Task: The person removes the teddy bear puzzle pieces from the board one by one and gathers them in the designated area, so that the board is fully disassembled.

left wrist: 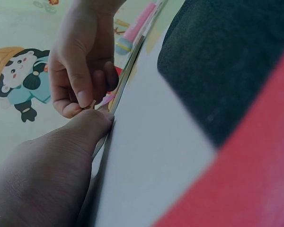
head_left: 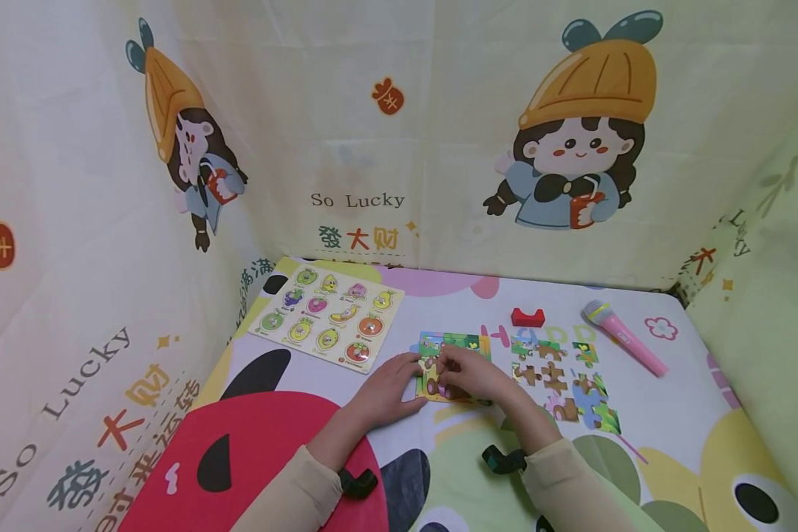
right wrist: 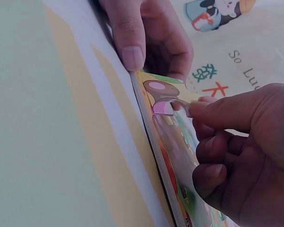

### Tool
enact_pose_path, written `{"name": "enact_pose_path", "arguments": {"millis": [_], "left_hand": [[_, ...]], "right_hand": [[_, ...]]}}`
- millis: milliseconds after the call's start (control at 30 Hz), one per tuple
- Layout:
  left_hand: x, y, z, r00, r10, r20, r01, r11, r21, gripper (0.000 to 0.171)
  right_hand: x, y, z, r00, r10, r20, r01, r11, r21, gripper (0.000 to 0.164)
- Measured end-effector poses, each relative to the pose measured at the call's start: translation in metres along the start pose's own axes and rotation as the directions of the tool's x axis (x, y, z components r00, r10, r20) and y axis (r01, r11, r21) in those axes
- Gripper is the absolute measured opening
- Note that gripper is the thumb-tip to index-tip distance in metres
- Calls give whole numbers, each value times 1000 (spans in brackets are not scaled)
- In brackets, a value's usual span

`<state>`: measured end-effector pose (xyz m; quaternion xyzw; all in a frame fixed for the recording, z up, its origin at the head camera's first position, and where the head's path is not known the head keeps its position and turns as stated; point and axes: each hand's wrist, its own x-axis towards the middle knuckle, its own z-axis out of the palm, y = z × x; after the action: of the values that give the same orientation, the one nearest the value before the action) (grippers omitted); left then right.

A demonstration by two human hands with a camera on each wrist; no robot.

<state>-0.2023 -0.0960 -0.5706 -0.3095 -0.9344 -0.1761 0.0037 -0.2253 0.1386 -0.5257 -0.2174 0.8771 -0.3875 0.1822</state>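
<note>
A picture puzzle board (head_left: pixel 467 341) lies on the table, partly filled with a brightly coloured scene. My left hand (head_left: pixel 387 391) rests at its left side, with the thumb by the near corner and the fingers along the left edge. Over the board, my right hand (head_left: pixel 468 373) pinches a small puzzle piece (right wrist: pixel 163 108), brown and pink, between thumb and forefinger. In the right wrist view the piece is tilted close over the board's near left part, and the other fingers are curled. The left wrist view has the pinching fingertips (left wrist: pixel 85 98) beside the left thumb.
Several loose puzzle pieces (head_left: pixel 554 375) lie right of the board. Beyond them are a red block (head_left: pixel 528 318) with a curved notch and a pink toy microphone (head_left: pixel 628 341). A fruit picture board (head_left: pixel 326 355) lies at the back left. Printed cloth walls (head_left: pixel 439 162) surround the table.
</note>
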Motion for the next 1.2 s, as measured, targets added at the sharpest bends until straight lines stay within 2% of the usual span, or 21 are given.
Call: {"name": "enact_pose_path", "arguments": {"millis": [400,667,1000,1200], "left_hand": [[0,1,-2,1000,-2,11,2,1000,-11,51],[1,0,0,1000,4,10,-4,1000,5,49],[1,2,-2,1000,-9,19,9,1000,-1,48],[1,2,-1,1000,-18,22,18,1000,-1,47]], "right_hand": [[-3,6,-3,1000,16,2,-17,997,73,7],[-14,12,-14,999,36,-39,-33,997,65,6],[-43,27,-41,984,143,-110,-138,989,57,7],[-68,40,-61,981,147,-127,-136,987,89,10]]}}
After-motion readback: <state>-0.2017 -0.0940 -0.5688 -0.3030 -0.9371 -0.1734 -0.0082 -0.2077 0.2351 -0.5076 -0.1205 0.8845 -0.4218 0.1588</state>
